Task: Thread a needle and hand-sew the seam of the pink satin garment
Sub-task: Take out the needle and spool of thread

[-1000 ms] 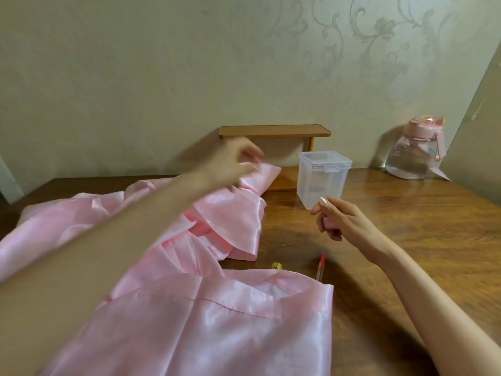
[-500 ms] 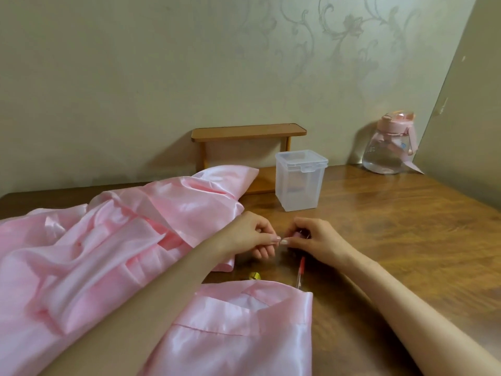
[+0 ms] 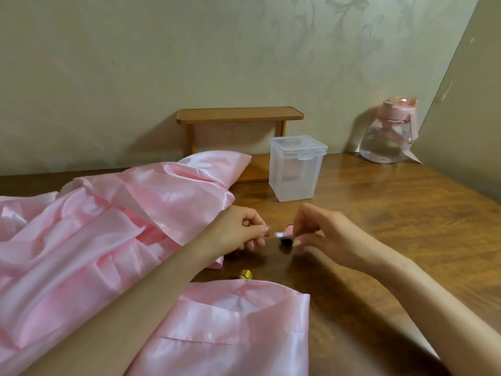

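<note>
Both forearms reach in low over the table (image 3: 393, 213), hands nearly meeting. The left hand (image 3: 241, 232) curls, fingertips pinched together (on what, too blurred to tell). The right hand (image 3: 328, 237) pinches a small pink object (image 3: 288, 229). The pink satin garment (image 3: 108, 226) lies heaped at left.

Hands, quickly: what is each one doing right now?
Left hand: fingertips pinched, contents cannot be told.
Right hand: holds the pink spool.

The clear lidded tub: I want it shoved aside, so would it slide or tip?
The clear tub looks nearly empty, so probably light and quick to slide on the glossy table. Taller than wide, it may tip if pushed near its lid.
</note>
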`<state>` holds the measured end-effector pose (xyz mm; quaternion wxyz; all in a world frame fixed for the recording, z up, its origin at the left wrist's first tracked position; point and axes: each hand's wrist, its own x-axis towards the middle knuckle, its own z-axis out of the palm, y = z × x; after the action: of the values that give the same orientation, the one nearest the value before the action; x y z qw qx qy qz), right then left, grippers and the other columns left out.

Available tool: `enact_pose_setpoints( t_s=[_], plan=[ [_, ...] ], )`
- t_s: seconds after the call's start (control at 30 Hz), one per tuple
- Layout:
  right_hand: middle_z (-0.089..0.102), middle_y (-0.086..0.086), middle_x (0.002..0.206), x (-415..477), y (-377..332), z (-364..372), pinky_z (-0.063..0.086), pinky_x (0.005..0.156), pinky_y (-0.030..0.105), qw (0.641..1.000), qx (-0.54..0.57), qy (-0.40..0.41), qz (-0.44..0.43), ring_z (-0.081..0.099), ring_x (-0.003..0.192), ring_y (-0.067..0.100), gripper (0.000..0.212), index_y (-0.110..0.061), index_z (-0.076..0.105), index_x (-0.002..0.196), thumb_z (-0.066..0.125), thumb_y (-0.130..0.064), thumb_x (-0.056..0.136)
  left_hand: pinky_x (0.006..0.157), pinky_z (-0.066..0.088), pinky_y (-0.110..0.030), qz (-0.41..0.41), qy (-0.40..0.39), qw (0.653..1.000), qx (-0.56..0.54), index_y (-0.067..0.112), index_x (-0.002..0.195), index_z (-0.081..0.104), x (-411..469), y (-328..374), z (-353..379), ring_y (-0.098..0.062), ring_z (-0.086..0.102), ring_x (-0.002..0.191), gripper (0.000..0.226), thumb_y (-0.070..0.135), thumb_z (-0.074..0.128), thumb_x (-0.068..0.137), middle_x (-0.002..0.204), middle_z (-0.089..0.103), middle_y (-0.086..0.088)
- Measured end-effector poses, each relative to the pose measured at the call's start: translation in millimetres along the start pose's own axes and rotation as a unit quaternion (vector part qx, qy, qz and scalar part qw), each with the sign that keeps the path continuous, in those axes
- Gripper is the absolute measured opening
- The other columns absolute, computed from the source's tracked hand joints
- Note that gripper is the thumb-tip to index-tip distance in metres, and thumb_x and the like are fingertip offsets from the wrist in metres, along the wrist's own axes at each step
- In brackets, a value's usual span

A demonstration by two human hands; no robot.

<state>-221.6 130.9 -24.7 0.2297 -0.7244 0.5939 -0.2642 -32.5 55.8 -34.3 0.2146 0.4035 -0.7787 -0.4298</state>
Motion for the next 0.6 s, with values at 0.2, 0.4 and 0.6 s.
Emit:
enact_pose_setpoints(
  t_s=[0.2,0.4,0.6],
  plan=[
    [0.062,-0.001,0.066,-1,-1,8,0.039,0.049,0.016,0.991,0.094,0.093,-0.02,0.048,0.049,0.002,0.019,-0.018,0.053,0.086,0.052,0.0,0.094,0.059,0.05,-0.017,0.095,-0.075,0.991,-0.057,0.016,0.109,0.054,-6,9,-3,-0.007,0.063,0.062,0.024,0.007,0.061,0.088,0.072,0.067,-0.002],
    [0.053,-0.01,0.076,1,-5,19,0.042,0.059,0.015,0.996,-0.035,0.055,-0.059,0.05,0.064,0.004,0.013,-0.021,0.052,0.097,0.045,-0.01,0.098,0.053,0.049,-0.012,0.11,0.017,0.994,0.002,0.017,0.087,0.058,-6,11,7,-0.003,0.061,0.052,0.005,0.017,0.057,0.092,0.066,0.065,0.002],
    [0.056,-0.005,0.075,1,-4,17,0.043,0.059,0.026,0.992,-0.058,0.07,-0.088,0.053,0.068,0.014,0.012,-0.018,0.057,0.1,0.046,-0.017,0.098,0.051,0.049,-0.011,0.105,0.024,0.994,0.009,0.017,0.079,0.056,-6,9,6,-0.003,0.059,0.048,0.014,0.016,0.054,0.093,0.062,0.063,0.004]
  ],
)
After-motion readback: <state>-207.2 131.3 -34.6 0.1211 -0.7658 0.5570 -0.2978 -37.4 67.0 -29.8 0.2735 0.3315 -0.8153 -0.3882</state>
